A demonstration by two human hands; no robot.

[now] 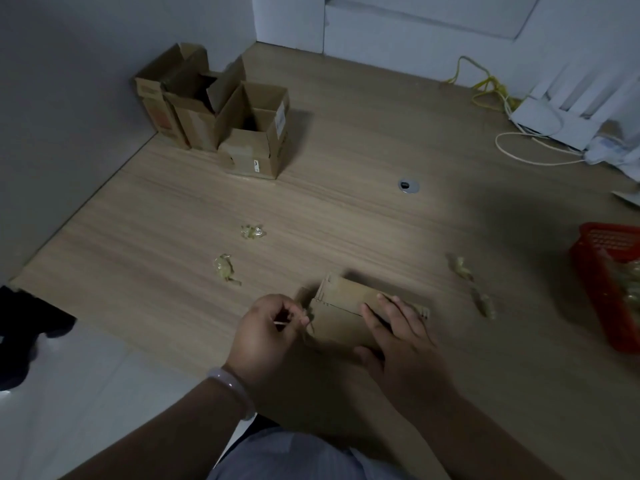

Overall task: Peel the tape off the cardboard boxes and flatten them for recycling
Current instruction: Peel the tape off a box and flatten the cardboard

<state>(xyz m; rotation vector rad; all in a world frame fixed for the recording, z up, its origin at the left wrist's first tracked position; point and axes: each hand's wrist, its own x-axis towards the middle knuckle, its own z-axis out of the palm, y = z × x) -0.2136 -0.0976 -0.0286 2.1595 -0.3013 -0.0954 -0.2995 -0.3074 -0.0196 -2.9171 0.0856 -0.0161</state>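
Note:
A small cardboard box (341,308) lies on the wooden desk (346,220) near its front edge. My right hand (394,341) grips the box from its right side, fingers over the top and thumb below. At the box's left end, my left hand (266,336) pinches a thin strip of clear tape (304,318) between thumb and fingers. Three open cardboard boxes (221,112) stand at the far left corner against the wall. Crumpled tape wads (254,231) (225,268) (462,268) lie scattered on the desk.
A red plastic basket (609,285) holding tape scraps sits at the right edge. A white router (561,123) with white and yellow cables is at the back right. A metal cable grommet (408,186) is set in the desk. White floor shows at the lower left.

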